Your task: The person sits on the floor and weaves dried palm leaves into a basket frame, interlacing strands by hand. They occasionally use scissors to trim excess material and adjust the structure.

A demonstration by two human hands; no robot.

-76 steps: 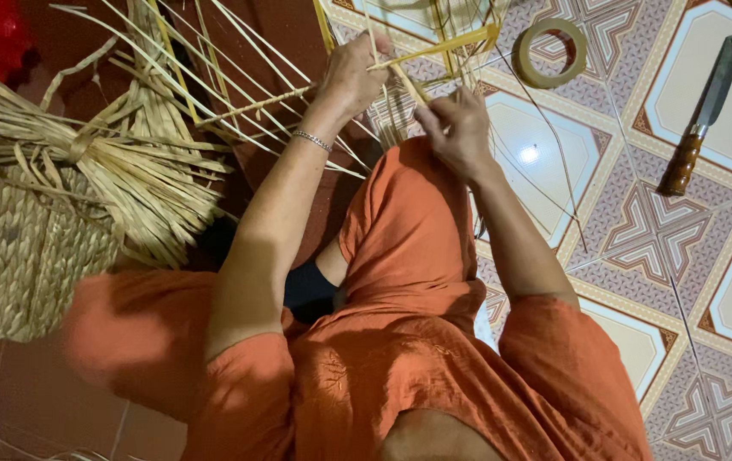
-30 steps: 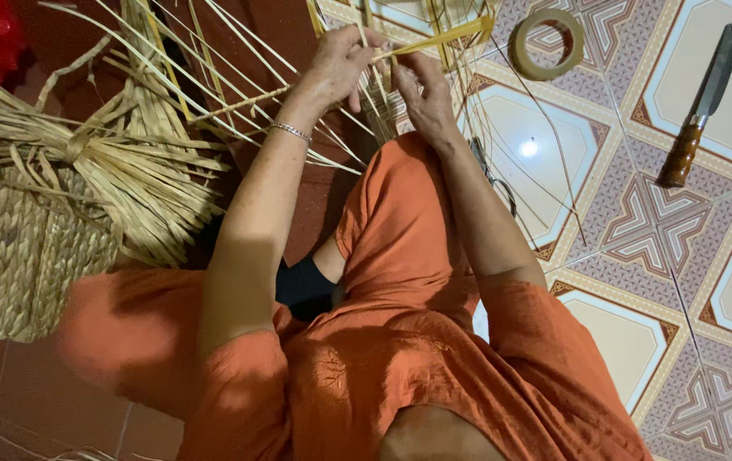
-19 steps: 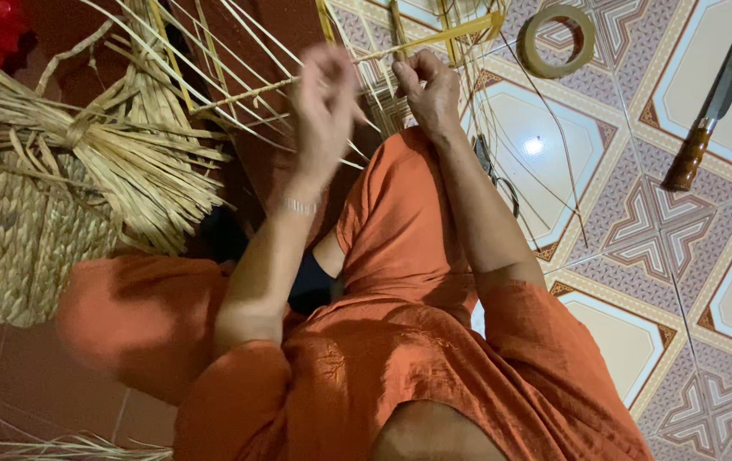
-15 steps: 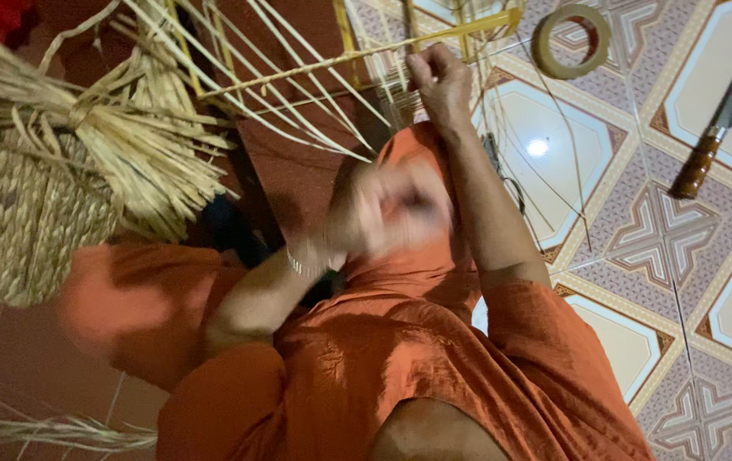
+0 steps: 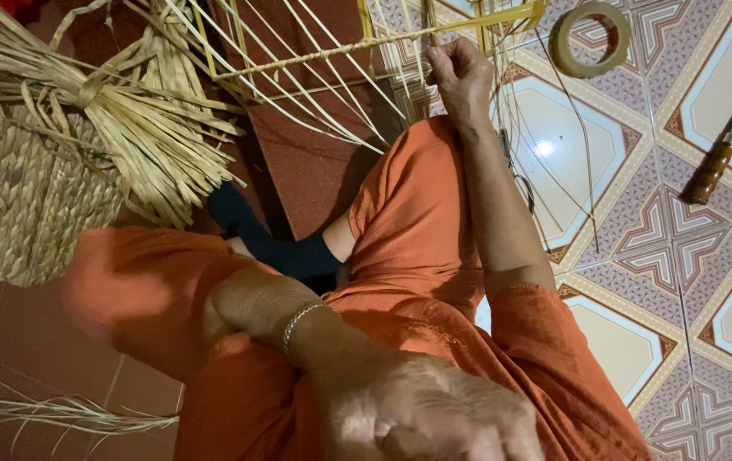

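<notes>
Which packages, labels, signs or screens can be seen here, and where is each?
None in view: only straw, a tape roll and a knife on the tiled floor.

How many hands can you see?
2. The right hand is up at the top, gripping the thin straw strands of the weaving. The left hand is pulled back close to the camera at the bottom, blurred, holding nothing I can make out.
</notes>
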